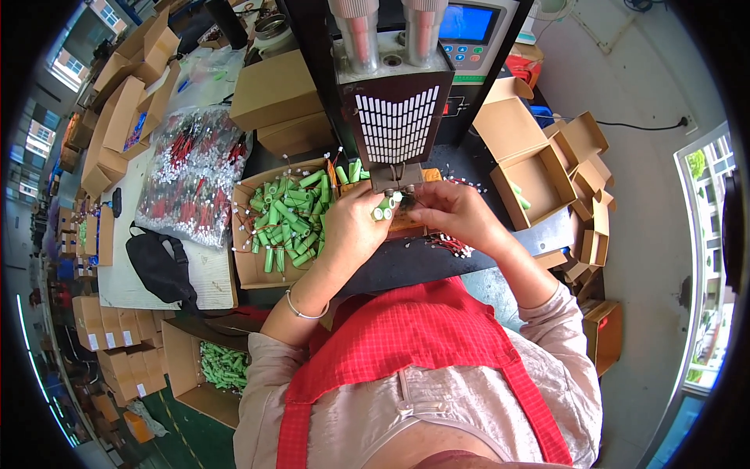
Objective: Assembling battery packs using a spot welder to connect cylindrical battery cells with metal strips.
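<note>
My left hand (355, 221) is closed around a few green cylindrical battery cells (383, 209), their pale ends toward me. It holds them right below the head of a spot-welding machine (397, 117). From the other side my right hand (459, 211) reaches in, its thumb and forefinger pinched close to the cells' tips. What lies between those fingertips is too small to make out. Left of my left hand, an open cardboard box (251, 272) is heaped with green cells carrying wire leads. Red wire leads with white connectors (451, 245) lie beside my right wrist.
Bagged red-and-white wire leads (191, 168) and a black pouch (162, 264) cover the left table. An opened carton (535, 184) stands at the right, with more cartons beyond. A box of green cells (224, 366) sits low on the left. The welder's blue screen (467, 24) is lit.
</note>
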`<state>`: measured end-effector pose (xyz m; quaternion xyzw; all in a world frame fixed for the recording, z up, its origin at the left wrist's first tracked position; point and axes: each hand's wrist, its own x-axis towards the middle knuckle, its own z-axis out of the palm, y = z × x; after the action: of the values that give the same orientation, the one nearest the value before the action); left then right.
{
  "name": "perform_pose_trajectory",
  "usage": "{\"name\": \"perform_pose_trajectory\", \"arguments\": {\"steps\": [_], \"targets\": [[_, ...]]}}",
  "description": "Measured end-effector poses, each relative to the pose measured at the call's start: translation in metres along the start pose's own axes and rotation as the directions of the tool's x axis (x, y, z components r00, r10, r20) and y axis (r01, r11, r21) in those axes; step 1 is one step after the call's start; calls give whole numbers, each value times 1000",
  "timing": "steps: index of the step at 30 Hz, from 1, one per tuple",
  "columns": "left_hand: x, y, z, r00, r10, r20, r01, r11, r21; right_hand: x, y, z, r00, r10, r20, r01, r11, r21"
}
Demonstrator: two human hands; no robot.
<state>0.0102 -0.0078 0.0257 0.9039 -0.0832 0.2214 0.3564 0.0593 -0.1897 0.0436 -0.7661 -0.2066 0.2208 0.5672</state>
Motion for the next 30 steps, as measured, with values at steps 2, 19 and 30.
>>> {"name": "perform_pose_trajectory", "arguments": {"steps": [2,19,30], "targets": [[-3,-1,-6,992,-87,92,89,996,-25,-6,0,-10,998,-10,58,15,997,-79],[-15,-13,-2,942,-297,158,336,798,-501,-10,11,17,996,10,-88,12,971,240],[-13,-16,6,983,-172,64,183,921,-345,-2,17,28,917,-340,-211,287,926,-246]]}}
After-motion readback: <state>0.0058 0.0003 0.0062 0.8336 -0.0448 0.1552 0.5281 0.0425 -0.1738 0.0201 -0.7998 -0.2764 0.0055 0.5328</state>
